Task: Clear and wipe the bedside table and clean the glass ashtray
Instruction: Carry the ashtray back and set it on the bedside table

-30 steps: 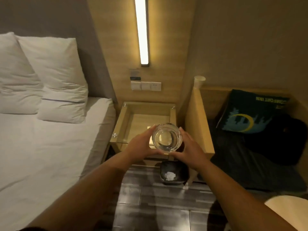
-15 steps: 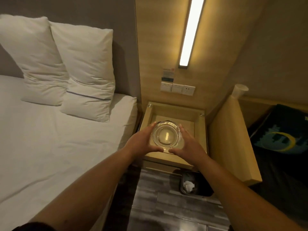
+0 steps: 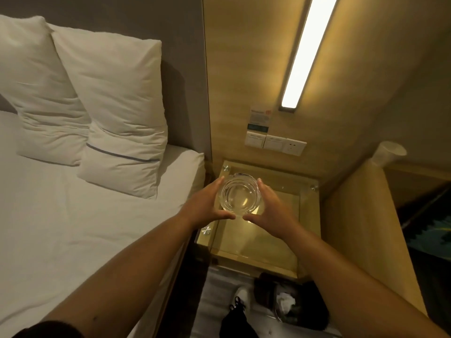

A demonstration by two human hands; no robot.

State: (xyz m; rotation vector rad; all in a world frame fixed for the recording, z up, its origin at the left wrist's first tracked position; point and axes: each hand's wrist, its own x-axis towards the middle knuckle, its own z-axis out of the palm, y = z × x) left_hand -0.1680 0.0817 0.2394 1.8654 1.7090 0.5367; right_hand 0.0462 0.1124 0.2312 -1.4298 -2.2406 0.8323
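A round clear glass ashtray (image 3: 239, 193) is held between both hands over the back left part of the bedside table (image 3: 280, 237), which has a glass top on a wooden box. My left hand (image 3: 207, 203) cups the ashtray's left side with the thumb under its front edge. My right hand (image 3: 273, 208) cups its right side the same way. The ashtray looks empty. Whether it touches the glass top I cannot tell.
The bed (image 3: 73, 228) with two white pillows (image 3: 117, 113) lies left of the table. A black bin (image 3: 292, 306) with crumpled paper stands on the floor in front. A wooden partition (image 3: 366, 228) with a white cup (image 3: 388, 154) on top borders the right. Wall switches (image 3: 275, 142) sit behind.
I have stepped closer and now look down on the table. Both hands have carried the ashtray forward and lower, from in front of the table to above its back left part.
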